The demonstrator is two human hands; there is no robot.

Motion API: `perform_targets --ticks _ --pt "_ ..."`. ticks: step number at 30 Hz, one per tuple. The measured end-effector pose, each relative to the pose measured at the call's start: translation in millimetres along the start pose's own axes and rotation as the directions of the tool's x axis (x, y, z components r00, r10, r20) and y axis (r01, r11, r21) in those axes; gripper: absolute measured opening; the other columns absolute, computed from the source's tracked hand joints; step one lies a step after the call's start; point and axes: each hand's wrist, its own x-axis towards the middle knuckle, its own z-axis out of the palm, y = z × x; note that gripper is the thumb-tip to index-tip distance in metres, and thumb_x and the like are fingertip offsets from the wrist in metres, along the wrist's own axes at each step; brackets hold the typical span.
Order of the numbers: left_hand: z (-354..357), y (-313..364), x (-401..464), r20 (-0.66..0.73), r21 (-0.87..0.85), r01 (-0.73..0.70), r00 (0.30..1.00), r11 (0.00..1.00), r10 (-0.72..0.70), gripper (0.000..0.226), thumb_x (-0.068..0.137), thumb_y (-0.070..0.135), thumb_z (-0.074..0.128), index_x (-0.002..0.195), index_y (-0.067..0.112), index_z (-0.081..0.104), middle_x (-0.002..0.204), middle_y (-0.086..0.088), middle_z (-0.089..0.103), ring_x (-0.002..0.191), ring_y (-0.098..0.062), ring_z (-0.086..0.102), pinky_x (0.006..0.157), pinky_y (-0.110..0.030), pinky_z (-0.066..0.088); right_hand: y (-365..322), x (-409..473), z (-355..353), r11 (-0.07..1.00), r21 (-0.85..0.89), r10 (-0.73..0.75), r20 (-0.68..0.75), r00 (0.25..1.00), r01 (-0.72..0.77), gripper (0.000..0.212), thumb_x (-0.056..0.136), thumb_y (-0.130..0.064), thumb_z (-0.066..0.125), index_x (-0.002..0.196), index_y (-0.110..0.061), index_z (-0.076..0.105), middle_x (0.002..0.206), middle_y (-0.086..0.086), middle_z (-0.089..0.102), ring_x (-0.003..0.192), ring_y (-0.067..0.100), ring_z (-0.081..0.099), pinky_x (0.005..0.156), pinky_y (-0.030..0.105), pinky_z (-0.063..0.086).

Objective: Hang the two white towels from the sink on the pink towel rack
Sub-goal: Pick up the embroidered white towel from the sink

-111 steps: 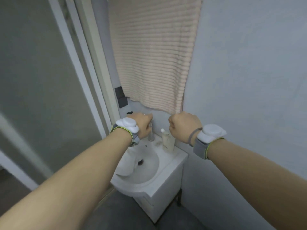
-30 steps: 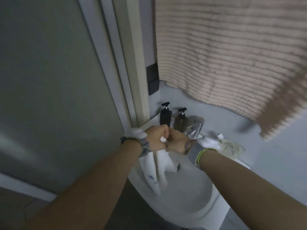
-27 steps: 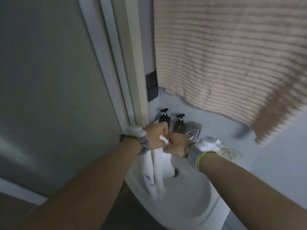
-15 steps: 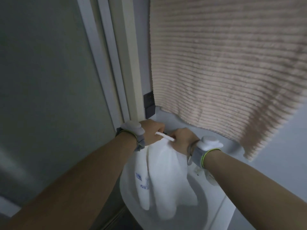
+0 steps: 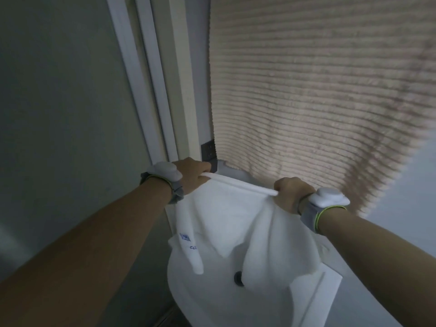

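Note:
A white towel [image 5: 233, 218] hangs stretched between my two hands above the white sink [image 5: 212, 300]. My left hand [image 5: 192, 177] grips its upper left corner. My right hand [image 5: 291, 192] grips the upper right corner, so the top edge runs taut between them. A blue printed mark shows on the towel's lower left part. Whether a second white towel is bunched in with it, I cannot tell. The pink towel rack is not in view.
A large beige ribbed towel [image 5: 316, 90] hangs on the wall just behind and above my hands. A white door frame [image 5: 160, 90] stands to the left, with a dark wall switch [image 5: 208, 149] beside it. The sink drain [image 5: 238, 277] shows below the white towel.
Both hands lifted the white towel out of the sink and moved apart, spreading its top edge. The view tilted upward, and the soap bottles and tap dropped out of sight behind the towel.

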Motion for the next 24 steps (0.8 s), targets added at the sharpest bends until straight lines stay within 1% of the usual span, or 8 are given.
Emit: perform_targets --ticks 6,10,12,14,16,19,21,24 --pt "-11 -27 -12 0.013 0.106 0.154 0.988 0.982 -0.156 0.019 0.102 0.031 0.035 0.090 0.018 0.042 0.085 -0.006 0.055 0.072 -0.024 0.051 0.052 -0.027 0.028 23 4 -25 0.996 0.023 0.084 -0.048 0.995 -0.083 0.026 0.085 -0.023 0.053 0.107 -0.019 0.066 0.121 0.012 0.062 0.111 0.033 0.059 0.087 0.030 0.047" --pt "-11 -27 -8 0.293 0.206 0.301 0.889 0.931 -0.352 0.032 0.102 0.022 0.037 0.128 0.007 0.049 0.129 -0.012 0.057 0.114 -0.028 0.057 0.078 -0.029 0.042 12 6 -47 0.991 0.129 0.043 -0.134 0.990 -0.026 0.021 0.085 -0.022 0.054 0.101 -0.020 0.067 0.116 0.013 0.065 0.109 0.033 0.059 0.087 0.031 0.048" --pt "-9 -23 -8 0.393 0.242 0.319 0.831 0.916 -0.393 0.032 0.096 0.014 0.044 0.127 0.007 0.052 0.130 -0.011 0.056 0.114 -0.027 0.056 0.077 -0.028 0.042 -10 5 -59 0.980 0.188 -0.025 -0.207 0.978 0.065 0.017 0.085 -0.020 0.054 0.094 -0.020 0.068 0.110 0.013 0.068 0.106 0.032 0.060 0.085 0.032 0.049" --pt "-3 -19 -3 0.398 0.116 0.319 0.853 0.941 -0.338 0.012 0.090 0.007 0.048 0.099 0.010 0.055 0.100 -0.007 0.057 0.084 -0.015 0.057 0.062 -0.023 0.036 -38 1 -68 0.959 0.230 -0.105 -0.257 0.961 0.166 0.014 0.083 -0.019 0.055 0.087 -0.023 0.068 0.104 0.010 0.069 0.102 0.029 0.062 0.082 0.030 0.049" --pt "-1 -2 4 0.351 -0.222 0.288 0.915 0.932 -0.200 0.009 0.087 0.008 0.060 0.084 0.010 0.052 0.084 -0.004 0.051 0.066 -0.001 0.052 0.060 -0.017 0.037 -67 -3 -74 0.934 0.237 -0.200 -0.273 0.941 0.267 0.015 0.082 -0.016 0.055 0.086 -0.022 0.068 0.101 0.007 0.069 0.099 0.025 0.063 0.078 0.024 0.046" --pt "-13 34 15 0.271 -0.581 0.102 0.960 0.807 0.073 0.040 0.074 0.018 0.077 0.108 0.009 0.058 0.103 -0.003 0.064 0.086 -0.007 0.057 0.085 -0.028 0.048 -105 -8 -74 0.918 0.210 -0.275 -0.275 0.921 0.336 0.018 0.080 -0.015 0.058 0.093 -0.015 0.070 0.102 0.007 0.068 0.099 0.024 0.063 0.078 0.024 0.045" --pt "-26 49 21 0.235 -0.683 0.078 0.965 0.726 0.118 0.045 0.078 0.014 0.076 0.119 0.013 0.058 0.106 0.003 0.064 0.095 -0.008 0.058 0.093 -0.024 0.045 -119 -11 -75 0.925 0.168 -0.286 -0.277 0.917 0.339 0.021 0.081 -0.012 0.059 0.100 -0.007 0.067 0.103 0.011 0.067 0.098 0.029 0.063 0.077 0.029 0.048" --pt "-28 46 23 0.123 -0.682 0.032 0.990 0.731 0.072 0.025 0.071 0.028 0.069 0.094 0.019 0.064 0.086 0.006 0.063 0.082 -0.007 0.057 0.079 -0.022 0.046 -121 -9 -80 0.914 0.201 -0.278 -0.321 0.905 0.352 0.024 0.079 -0.012 0.060 0.102 -0.007 0.063 0.103 0.012 0.067 0.098 0.029 0.062 0.079 0.032 0.050"
